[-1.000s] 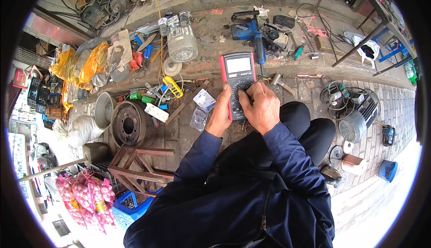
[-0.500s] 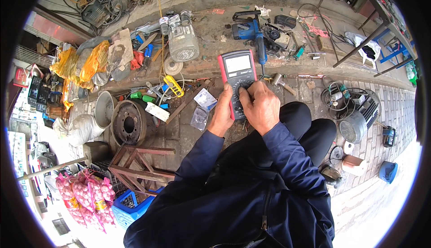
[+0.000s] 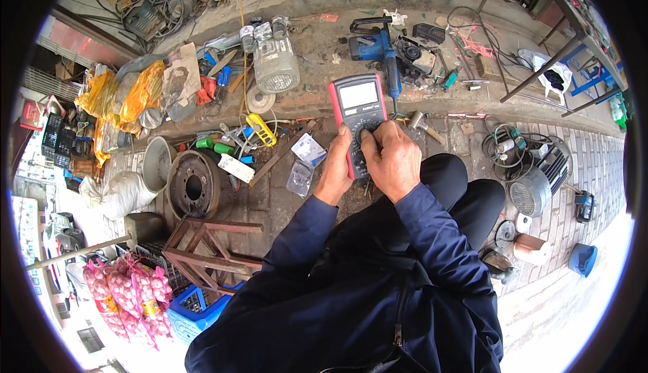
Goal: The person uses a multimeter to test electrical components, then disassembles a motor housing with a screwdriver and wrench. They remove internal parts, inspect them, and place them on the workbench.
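Observation:
A red and dark grey multimeter is held up in front of me, its pale screen at the far end. My left hand is closed round its left edge, with the thumb along the side. On the meter's face, the fingers of my right hand are pinched together at the round dial, which they mostly cover. Beyond the meter lies a blue power tool on the concrete step. A hammer rests on the paving to the right of the meter, and clear plastic packets lie to its left.
At left stand a rusty wheel rim, a metal frame and a blue crate. A grey electric motor with coiled cable sits at right. On the step is another motor housing; a metal table stands far right.

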### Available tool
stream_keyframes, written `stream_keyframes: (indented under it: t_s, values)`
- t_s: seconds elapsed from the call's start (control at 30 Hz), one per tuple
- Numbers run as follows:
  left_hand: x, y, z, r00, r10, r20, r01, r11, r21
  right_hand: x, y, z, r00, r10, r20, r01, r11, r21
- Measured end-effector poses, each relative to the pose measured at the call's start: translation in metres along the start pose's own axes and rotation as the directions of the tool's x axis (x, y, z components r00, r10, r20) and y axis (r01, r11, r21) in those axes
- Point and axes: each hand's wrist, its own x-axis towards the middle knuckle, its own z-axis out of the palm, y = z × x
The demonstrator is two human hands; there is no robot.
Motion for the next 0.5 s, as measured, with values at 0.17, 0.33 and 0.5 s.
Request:
stream_keyframes:
  t_s: [0.17, 0.33, 0.5]
  values:
    - [0.002, 0.002, -0.001, 1.000, 0.005, -0.005, -0.005, 1.000, 0.009, 0.001, 0.000, -0.004, 0.999, 0.028, 0.023, -0.029, 0.998, 0.050]
    - [0.005, 0.006, 0.000, 1.000, -0.024, 0.006, 0.024, 1.000, -0.017, 0.001, -0.001, -0.011, 0.998, 0.037, 0.050, -0.041, 0.996, 0.082]
    - [0.007, 0.003, -0.006, 0.998, -0.041, 0.053, 0.044, 0.997, -0.056, 0.002, 0.001, -0.015, 0.998, 0.018, 0.061, -0.022, 0.997, 0.073]
